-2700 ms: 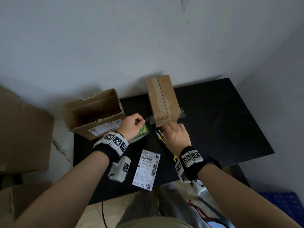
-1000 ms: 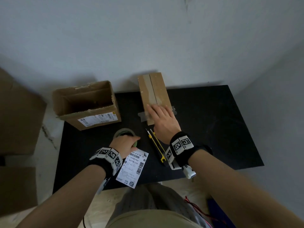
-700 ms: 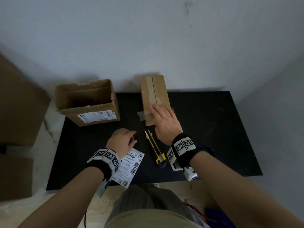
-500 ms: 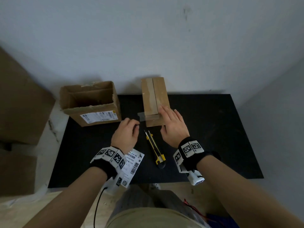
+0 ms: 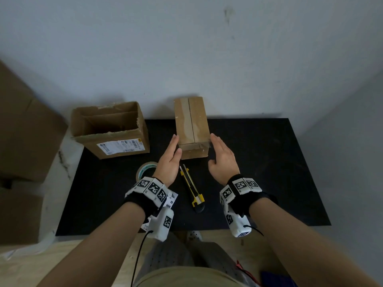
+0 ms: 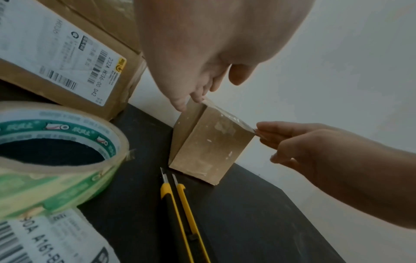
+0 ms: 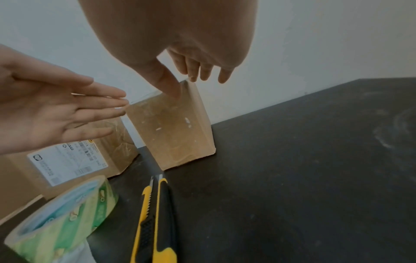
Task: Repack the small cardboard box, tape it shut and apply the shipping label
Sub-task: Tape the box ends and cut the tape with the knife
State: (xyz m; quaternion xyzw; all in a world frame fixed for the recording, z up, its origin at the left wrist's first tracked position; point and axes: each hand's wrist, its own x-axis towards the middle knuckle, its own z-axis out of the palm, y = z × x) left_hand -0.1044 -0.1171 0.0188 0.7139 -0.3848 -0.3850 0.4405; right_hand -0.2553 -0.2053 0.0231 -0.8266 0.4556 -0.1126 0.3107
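Observation:
The small cardboard box [image 5: 191, 127] stands closed on the black table [image 5: 259, 162], with clear tape along its top seam and over its near edge. My left hand [image 5: 175, 146] lies flat against the box's left side near the front corner, fingers straight [image 6: 180, 105]. My right hand [image 5: 215, 146] is flat against the right side, its thumb [image 7: 170, 89] on the taped front face. The tape roll [image 5: 145, 170] lies left of my left wrist. The shipping label [image 5: 172, 199] is mostly hidden under that wrist.
A yellow and black utility knife [image 5: 191, 189] lies between my wrists, pointing at the small box. A larger open cardboard box [image 5: 109, 129] with a printed label stands at the table's back left. More cardboard [image 5: 24, 131] stands on the floor to the left.
My left hand let go of the tape roll and moved up to the box's left side. My right hand slid off the top to the right side. The loose tape ends now lie folded down.

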